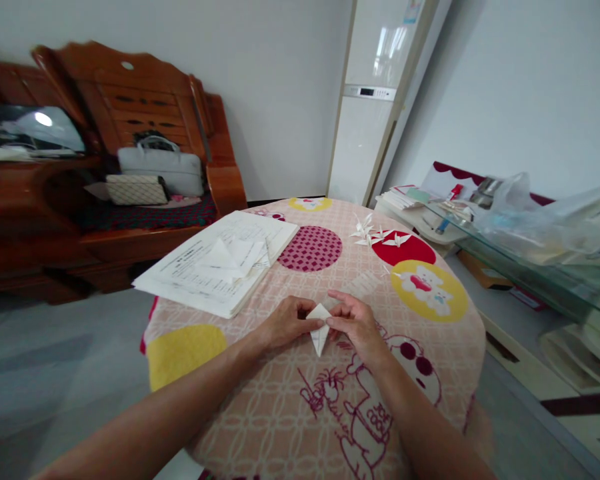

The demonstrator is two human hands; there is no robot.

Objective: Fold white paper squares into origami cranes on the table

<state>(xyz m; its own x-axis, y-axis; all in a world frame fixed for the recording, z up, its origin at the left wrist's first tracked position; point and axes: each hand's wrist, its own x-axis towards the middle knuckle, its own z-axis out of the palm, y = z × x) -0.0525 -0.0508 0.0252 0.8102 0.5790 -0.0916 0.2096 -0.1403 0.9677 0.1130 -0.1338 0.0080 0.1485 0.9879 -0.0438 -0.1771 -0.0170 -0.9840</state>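
Left hand, right hand: fingers of both pinching folded paper diamond from opposite sides, long tip facing near side. Diamond between hands, over middle of cloth-covered tabletop. Paper cranes beyond, to right; paper stack beyond, to left.

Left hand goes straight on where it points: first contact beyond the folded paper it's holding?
Most likely the right hand, just across the folded paper from the left hand; exact depth is unclear.
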